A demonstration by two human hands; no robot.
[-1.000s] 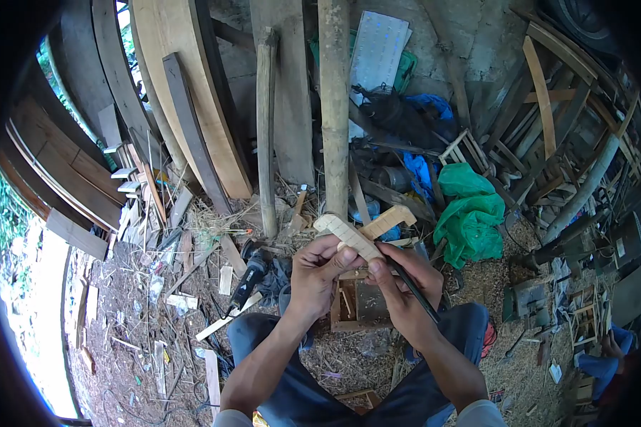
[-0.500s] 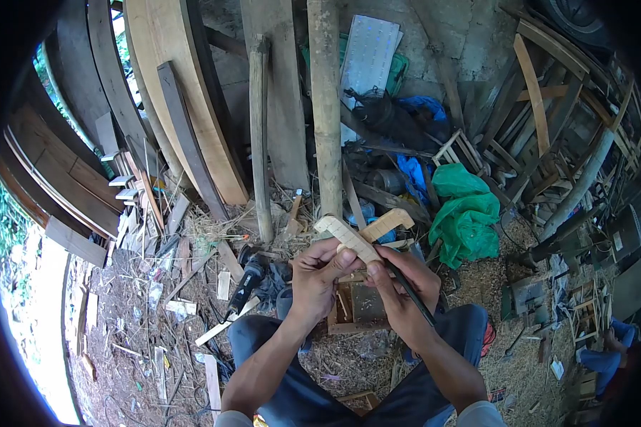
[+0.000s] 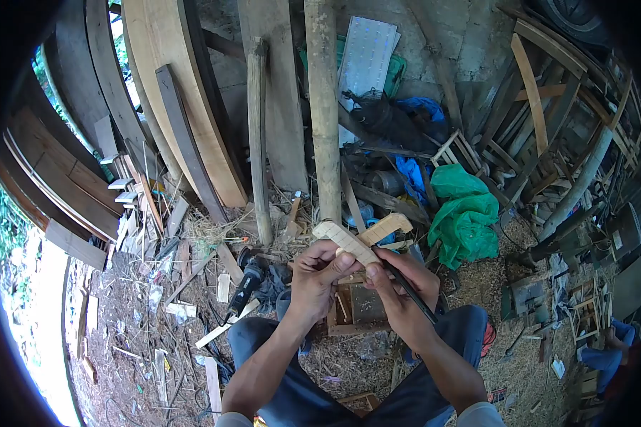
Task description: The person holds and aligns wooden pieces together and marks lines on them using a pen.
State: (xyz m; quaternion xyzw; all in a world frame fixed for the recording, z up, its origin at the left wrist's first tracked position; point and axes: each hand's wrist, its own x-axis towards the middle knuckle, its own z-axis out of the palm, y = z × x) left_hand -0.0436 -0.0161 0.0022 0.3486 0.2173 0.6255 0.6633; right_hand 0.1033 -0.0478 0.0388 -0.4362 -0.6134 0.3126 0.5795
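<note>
My left hand (image 3: 319, 274) pinches a pale, carved wooden piece (image 3: 345, 242) with a curved end, its thumb pressed on the lower edge. My right hand (image 3: 406, 288) also grips this piece, thumb at its near end. A second pale wooden piece (image 3: 388, 226) with a hooked end crosses behind the first and sticks out above my right fingers; its lower part is hidden. A narrow dark rod-like piece (image 3: 412, 290) runs along my right hand toward the lower right. I cannot tell whether it joins the carved piece.
A small wooden box (image 3: 349, 327) stands between my knees. A black power tool (image 3: 246, 285) lies left of them. A green plastic bag (image 3: 466, 217) is at right. Boards (image 3: 185, 99) and a bamboo pole (image 3: 324, 107) stand ahead. Another person's leg (image 3: 605, 356) shows at far right.
The front wooden piece has turned slightly in my fingers and shows more of its broad face. Both hands stay in nearly the same place.
</note>
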